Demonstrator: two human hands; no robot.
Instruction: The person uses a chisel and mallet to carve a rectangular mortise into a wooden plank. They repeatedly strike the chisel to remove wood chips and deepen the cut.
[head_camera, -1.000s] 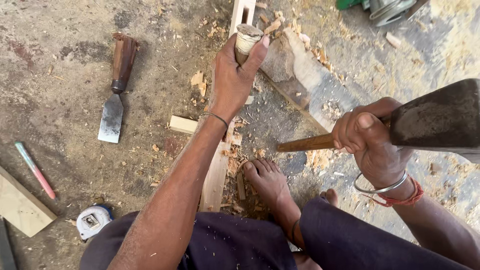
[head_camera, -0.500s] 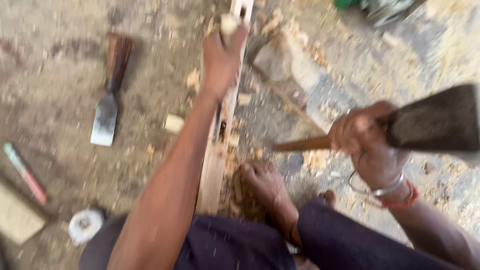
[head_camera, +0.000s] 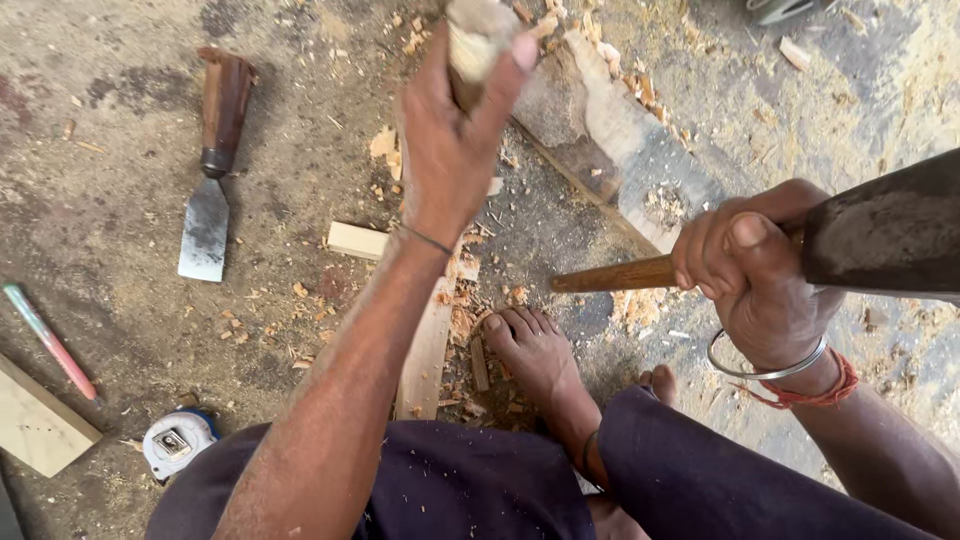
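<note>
Two chisels (head_camera: 212, 170), one hammer (head_camera: 880, 235)

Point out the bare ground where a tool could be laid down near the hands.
Bare patches: top left, beyond the spare chisel; and between that chisel and the small wood block. Crowded: chips around the foot and the strip, below the left hand; the plank beside the right hand.

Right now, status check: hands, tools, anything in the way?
Left hand grip shut on chisel handle. Right hand grip shut on hammer, raised. Bare foot beside wood strip. Spare chisel lies apart.
</note>
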